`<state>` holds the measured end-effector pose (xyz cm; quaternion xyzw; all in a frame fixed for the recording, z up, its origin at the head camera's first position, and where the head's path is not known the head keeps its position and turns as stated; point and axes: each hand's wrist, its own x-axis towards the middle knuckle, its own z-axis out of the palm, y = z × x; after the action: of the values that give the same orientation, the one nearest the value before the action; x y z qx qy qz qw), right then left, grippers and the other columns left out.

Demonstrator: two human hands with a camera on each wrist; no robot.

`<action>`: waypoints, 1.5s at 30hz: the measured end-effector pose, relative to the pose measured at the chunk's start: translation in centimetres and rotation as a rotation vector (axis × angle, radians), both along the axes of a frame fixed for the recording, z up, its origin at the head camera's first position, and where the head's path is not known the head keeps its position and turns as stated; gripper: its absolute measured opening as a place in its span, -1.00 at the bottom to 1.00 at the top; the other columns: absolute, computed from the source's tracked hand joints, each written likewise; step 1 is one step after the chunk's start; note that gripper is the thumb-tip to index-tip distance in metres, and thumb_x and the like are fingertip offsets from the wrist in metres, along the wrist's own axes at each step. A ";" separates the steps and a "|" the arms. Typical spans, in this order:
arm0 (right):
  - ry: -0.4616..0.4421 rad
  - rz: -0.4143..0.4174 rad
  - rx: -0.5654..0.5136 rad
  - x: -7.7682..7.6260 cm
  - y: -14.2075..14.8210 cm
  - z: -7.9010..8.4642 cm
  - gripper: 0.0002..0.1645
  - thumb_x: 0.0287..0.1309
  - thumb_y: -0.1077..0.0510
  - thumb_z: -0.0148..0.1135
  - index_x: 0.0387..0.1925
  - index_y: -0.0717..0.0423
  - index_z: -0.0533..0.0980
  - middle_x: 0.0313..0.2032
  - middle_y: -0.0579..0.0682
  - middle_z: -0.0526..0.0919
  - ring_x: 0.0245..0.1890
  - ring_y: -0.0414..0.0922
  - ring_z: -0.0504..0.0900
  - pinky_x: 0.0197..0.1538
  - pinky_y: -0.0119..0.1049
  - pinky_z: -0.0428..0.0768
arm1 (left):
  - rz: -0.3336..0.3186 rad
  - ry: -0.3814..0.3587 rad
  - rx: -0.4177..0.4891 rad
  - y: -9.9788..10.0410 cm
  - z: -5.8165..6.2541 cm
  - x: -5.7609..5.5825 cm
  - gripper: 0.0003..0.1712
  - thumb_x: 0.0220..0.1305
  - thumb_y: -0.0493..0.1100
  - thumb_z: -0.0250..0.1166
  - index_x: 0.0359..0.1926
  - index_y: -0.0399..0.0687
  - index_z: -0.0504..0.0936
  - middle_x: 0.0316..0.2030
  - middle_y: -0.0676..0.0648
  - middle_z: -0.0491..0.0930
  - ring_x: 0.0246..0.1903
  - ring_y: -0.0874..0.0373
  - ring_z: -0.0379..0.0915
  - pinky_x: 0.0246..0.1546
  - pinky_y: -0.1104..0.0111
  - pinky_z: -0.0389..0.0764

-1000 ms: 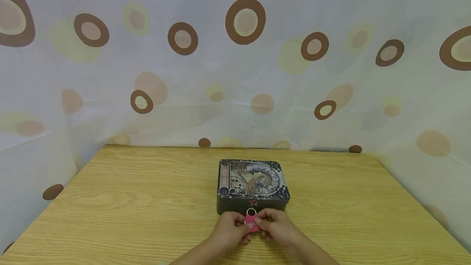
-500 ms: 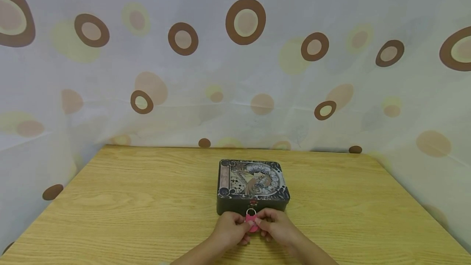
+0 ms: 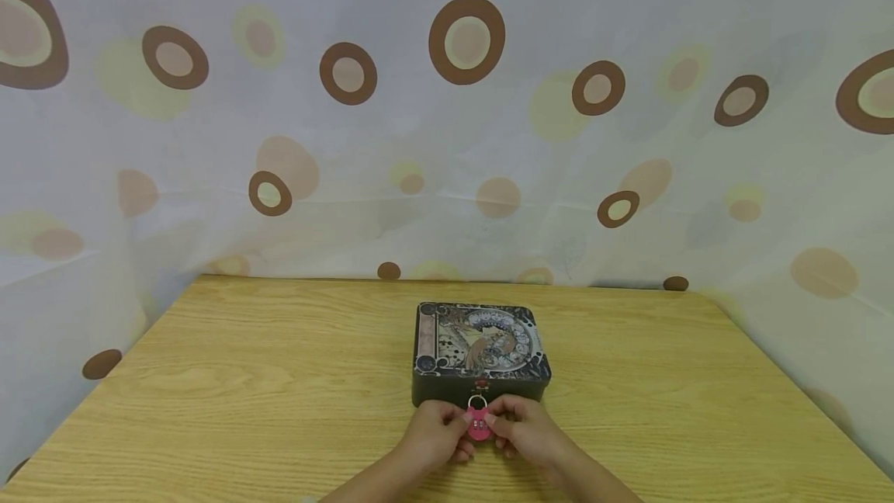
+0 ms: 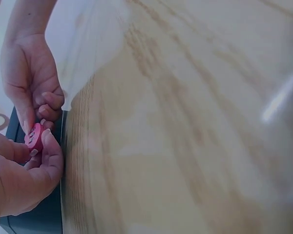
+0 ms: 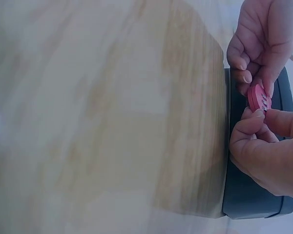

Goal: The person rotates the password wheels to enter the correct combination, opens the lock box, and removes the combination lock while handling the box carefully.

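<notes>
A pink combination padlock (image 3: 479, 425) stands at the front of a dark tin box (image 3: 482, 340) with an ornate picture lid. Its metal shackle reaches up to the red clasp (image 3: 482, 385); whether it passes through the clasp is too small to tell. My left hand (image 3: 434, 435) pinches the padlock's left side between thumb and fingers. From the right, my right hand (image 3: 528, 431) pinches the opposite side. Number dials show between the two thumbs. In the left wrist view the padlock (image 4: 35, 137) sits between both hands, close to the box's dark side (image 4: 44, 214).
The box rests on a wood-grain table (image 3: 279, 379). Behind and at both sides hangs a pale curtain (image 3: 391, 146) printed with brown and yellow circles.
My left thumb has slid off the padlock's dials to its left edge, so the dials now show. The right hand and the box stay in place.
</notes>
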<state>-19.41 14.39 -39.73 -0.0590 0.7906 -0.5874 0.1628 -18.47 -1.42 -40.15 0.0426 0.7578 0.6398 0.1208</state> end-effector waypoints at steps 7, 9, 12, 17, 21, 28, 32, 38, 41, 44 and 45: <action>0.000 0.003 0.004 -0.1 0.0 0.0 -0.78 0.22 0.29 0.02 -0.24 0.47 0.40 -0.62 -0.12 0.37 -0.57 -0.23 0.36 -0.53 -0.46 0.35 | -0.020 -0.001 0.002 -0.1 -0.1 0.0 -0.78 0.31 -0.36 0.06 -0.28 -0.51 0.55 -0.60 -0.09 0.55 -0.66 0.32 0.43 -0.56 0.44 0.63; -0.005 0.003 0.006 -0.1 0.0 0.0 -0.78 0.23 0.29 0.02 -0.24 0.46 0.41 -0.62 -0.12 0.37 -0.57 -0.23 0.36 -0.52 -0.46 0.35 | -0.026 0.002 -0.006 -0.2 -0.2 -0.1 -0.82 0.27 -0.38 0.09 -0.27 -0.51 0.55 -0.60 -0.09 0.55 -0.65 0.32 0.44 -0.56 0.43 0.64; -0.013 0.001 0.011 -0.1 0.0 -0.1 -0.79 0.24 0.28 0.02 -0.24 0.45 0.41 -0.61 -0.12 0.37 -0.56 -0.23 0.35 -0.51 -0.46 0.36 | -0.024 0.001 -0.012 -0.1 -0.3 -0.1 -0.86 0.21 -0.40 0.16 -0.27 -0.50 0.55 -0.60 -0.09 0.56 -0.65 0.32 0.44 -0.55 0.43 0.64; -0.026 0.001 0.010 -0.1 0.1 -0.1 -0.79 0.25 0.28 0.02 -0.23 0.43 0.42 -0.59 -0.11 0.37 -0.54 -0.22 0.35 -0.50 -0.45 0.36 | -0.011 0.000 -0.008 0.1 -0.5 -0.2 -0.86 0.15 -0.41 0.22 -0.29 -0.49 0.55 -0.58 -0.10 0.57 -0.65 0.32 0.46 -0.55 0.42 0.64; -0.022 0.005 0.001 -0.1 0.1 -0.2 -0.79 0.25 0.28 0.02 -0.23 0.44 0.41 -0.59 -0.12 0.38 -0.54 -0.22 0.35 -0.50 -0.45 0.36 | -0.003 0.006 -0.010 0.2 -0.6 -0.2 -0.85 0.16 -0.39 0.23 -0.30 -0.48 0.56 -0.59 -0.10 0.57 -0.66 0.32 0.46 -0.56 0.43 0.64; -0.004 0.013 -0.016 -0.1 0.1 -0.1 -0.79 0.22 0.30 0.01 -0.25 0.47 0.39 -0.60 -0.13 0.38 -0.56 -0.23 0.36 -0.52 -0.47 0.35 | 0.002 -0.005 -0.009 0.2 -0.4 -0.1 -0.81 0.25 -0.34 0.15 -0.36 -0.48 0.58 -0.60 -0.09 0.57 -0.67 0.34 0.43 -0.57 0.45 0.63; -0.003 0.011 -0.011 -0.1 0.1 -0.2 -0.78 0.22 0.30 0.02 -0.25 0.47 0.39 -0.61 -0.13 0.38 -0.56 -0.23 0.36 -0.52 -0.47 0.35 | 0.002 -0.011 -0.017 0.3 -0.2 0.0 -0.81 0.24 -0.35 0.15 -0.36 -0.48 0.57 -0.62 -0.07 0.55 -0.68 0.34 0.42 -0.57 0.45 0.63; -0.003 0.010 0.003 0.0 0.1 -0.1 -0.77 0.24 0.28 0.03 -0.23 0.46 0.40 -0.61 -0.12 0.37 -0.56 -0.22 0.36 -0.52 -0.46 0.36 | -0.001 -0.009 -0.030 0.3 -0.2 0.0 -0.84 0.22 -0.36 0.16 -0.36 -0.47 0.56 -0.64 -0.04 0.54 -0.67 0.34 0.43 -0.57 0.47 0.62; -0.008 0.008 0.008 0.0 0.1 -0.1 -0.78 0.24 0.28 0.02 -0.23 0.46 0.40 -0.61 -0.11 0.37 -0.56 -0.22 0.36 -0.51 -0.46 0.36 | -0.006 -0.007 -0.033 0.2 -0.3 -0.1 -0.85 0.22 -0.36 0.17 -0.36 -0.46 0.56 -0.65 -0.04 0.54 -0.67 0.34 0.43 -0.57 0.47 0.62; -0.015 0.002 0.015 0.0 0.1 -0.1 -0.78 0.24 0.28 0.02 -0.23 0.45 0.41 -0.60 -0.11 0.37 -0.55 -0.22 0.36 -0.50 -0.45 0.36 | -0.014 0.002 -0.030 0.2 -0.3 -0.1 -0.88 0.20 -0.40 0.17 -0.36 -0.47 0.55 -0.64 -0.08 0.55 -0.67 0.33 0.45 -0.56 0.46 0.63; -0.018 0.000 0.016 0.0 0.1 -0.1 -0.78 0.24 0.28 0.02 -0.23 0.45 0.41 -0.60 -0.11 0.37 -0.55 -0.22 0.36 -0.50 -0.45 0.36 | -0.017 0.007 -0.030 0.2 -0.3 -0.1 -0.89 0.19 -0.41 0.17 -0.36 -0.47 0.55 -0.64 -0.09 0.56 -0.66 0.33 0.45 -0.56 0.46 0.63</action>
<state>-19.41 14.50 -39.79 -0.0525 0.7938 -0.5815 0.1703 -18.58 -1.20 -40.49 0.0494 0.7673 0.6273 0.1241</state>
